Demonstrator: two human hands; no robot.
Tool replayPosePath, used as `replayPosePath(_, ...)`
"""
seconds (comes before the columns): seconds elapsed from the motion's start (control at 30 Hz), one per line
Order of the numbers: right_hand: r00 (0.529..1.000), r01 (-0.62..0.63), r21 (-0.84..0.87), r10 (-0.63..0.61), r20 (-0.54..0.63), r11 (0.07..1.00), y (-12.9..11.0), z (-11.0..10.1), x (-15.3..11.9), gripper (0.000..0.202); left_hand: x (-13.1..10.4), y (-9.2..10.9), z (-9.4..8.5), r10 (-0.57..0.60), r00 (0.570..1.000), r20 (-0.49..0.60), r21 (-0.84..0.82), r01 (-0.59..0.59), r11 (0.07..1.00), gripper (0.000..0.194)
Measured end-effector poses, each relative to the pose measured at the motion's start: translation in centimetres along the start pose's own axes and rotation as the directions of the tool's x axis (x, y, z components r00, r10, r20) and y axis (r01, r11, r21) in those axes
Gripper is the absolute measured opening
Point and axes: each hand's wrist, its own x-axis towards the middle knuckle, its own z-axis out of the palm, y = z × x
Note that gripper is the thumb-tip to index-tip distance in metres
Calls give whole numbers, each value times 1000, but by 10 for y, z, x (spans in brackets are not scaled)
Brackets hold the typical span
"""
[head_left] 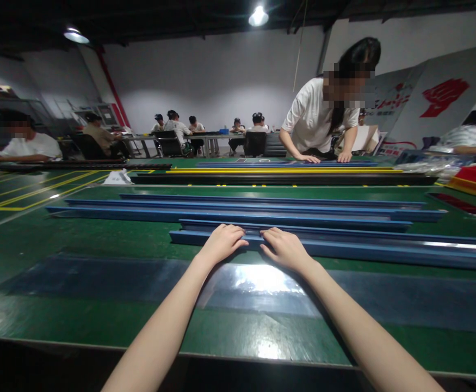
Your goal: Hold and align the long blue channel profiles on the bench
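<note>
A long blue channel rail (364, 253) lies across the green table in front of me, its trough facing up. My left hand (223, 242) grips its near wall close to the left end, fingers curled over into the trough and thumb on my side. A short way to the right, my right hand (283, 247) holds the same wall in a similar way, thumb toward the left hand. The fingertips are partly hidden inside the trough. Under my forearms a clear, shiny plastic strip (107, 276) lies flat on the table.
Several more blue rails (140, 212) lie behind, parallel to mine. Beyond them are a yellow strip (286, 171) and dark rails (303, 179). Across the table a co-worker (319, 117) leans over with both hands on another blue rail. A dark flat object (462, 203) lies at right.
</note>
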Motion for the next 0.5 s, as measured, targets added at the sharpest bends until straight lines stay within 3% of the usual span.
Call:
replayPosePath(0.23, 999, -24, 18, 23, 33, 1000, -1, -3, 0, 29, -1, 0, 1, -20, 999, -25, 11, 20, 1000, 30)
replayPosePath(0.5, 999, 21, -8, -21, -39, 1000, 2, 3, 0, 29, -2, 1, 3, -25, 997, -66, 12, 26, 1000, 29)
